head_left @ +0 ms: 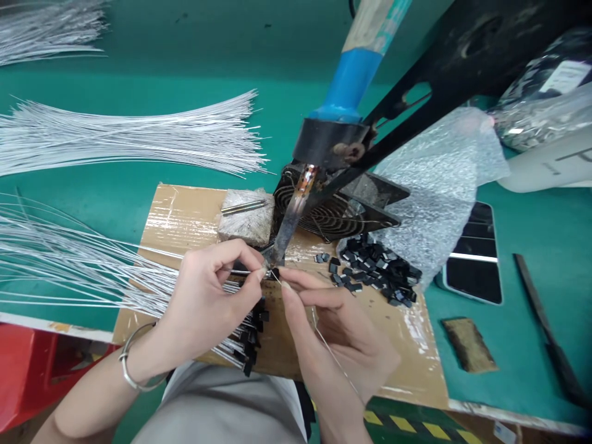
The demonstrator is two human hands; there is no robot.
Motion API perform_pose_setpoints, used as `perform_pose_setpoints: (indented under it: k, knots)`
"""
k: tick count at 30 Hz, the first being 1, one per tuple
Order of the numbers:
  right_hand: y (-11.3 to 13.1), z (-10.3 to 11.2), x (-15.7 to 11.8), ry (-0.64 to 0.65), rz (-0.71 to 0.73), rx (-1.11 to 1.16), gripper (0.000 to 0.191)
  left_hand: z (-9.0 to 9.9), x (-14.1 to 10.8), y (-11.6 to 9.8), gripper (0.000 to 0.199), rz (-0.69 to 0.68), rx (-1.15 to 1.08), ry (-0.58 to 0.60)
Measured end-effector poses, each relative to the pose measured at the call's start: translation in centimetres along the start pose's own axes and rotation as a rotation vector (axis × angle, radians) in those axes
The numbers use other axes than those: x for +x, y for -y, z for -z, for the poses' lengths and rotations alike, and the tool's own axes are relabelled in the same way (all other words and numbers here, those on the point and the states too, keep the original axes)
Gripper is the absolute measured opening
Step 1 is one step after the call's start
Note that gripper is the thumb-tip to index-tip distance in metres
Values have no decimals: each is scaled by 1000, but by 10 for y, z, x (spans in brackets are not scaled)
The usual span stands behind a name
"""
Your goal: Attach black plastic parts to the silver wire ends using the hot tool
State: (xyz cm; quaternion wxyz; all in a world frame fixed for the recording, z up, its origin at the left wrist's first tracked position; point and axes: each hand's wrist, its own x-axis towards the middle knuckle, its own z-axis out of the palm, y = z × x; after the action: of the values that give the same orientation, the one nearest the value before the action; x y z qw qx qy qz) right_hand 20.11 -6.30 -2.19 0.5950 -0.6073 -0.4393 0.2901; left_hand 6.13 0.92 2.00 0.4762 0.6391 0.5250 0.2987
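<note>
Partway along, with plenty apparently left

Works at lower centre of the frame, with both hands nearly meeting under the tip of a soldering iron [296,213] slung from a black bracket arm [416,74]. Has the left hand [208,302] closed to a pinch, thumb against index finger, apparently on one of the white wires [148,293], mostly hidden there. Has the right hand [340,327] closed too, with thumb and fingertips on a fine metallic strand [340,364], probably solder, leading up toward the iron's tip and trailing down across the palm.

Shows a small dark piece [276,272] between the two sets of fingertips, just beside the iron's tip; too small and crowded to tell whether joined yet.

Apparently done: a cluster of black connectors [250,339] at the wire ends, below the fingertips at lower centre. Cannot count them or confirm any joint from here.

Apparently left: a heap of loose black connectors [379,271] right of centre, on the cardboard [416,345] beside the bubble wrap [430,179], with a few strays near its left edge. Also, on the counter [185,83], a fanned wire bundle [139,139] at upper left and another bundle [50,31] in the corner above, both without connectors on the ends in view.
</note>
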Motion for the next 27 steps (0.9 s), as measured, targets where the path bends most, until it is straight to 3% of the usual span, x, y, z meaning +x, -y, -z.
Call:
perform_pose_setpoints:
  k: [27]
  knots:
    - [-5,-3,-1,-12,-22,5,15,-2,2,3,8,74,-10,-18]
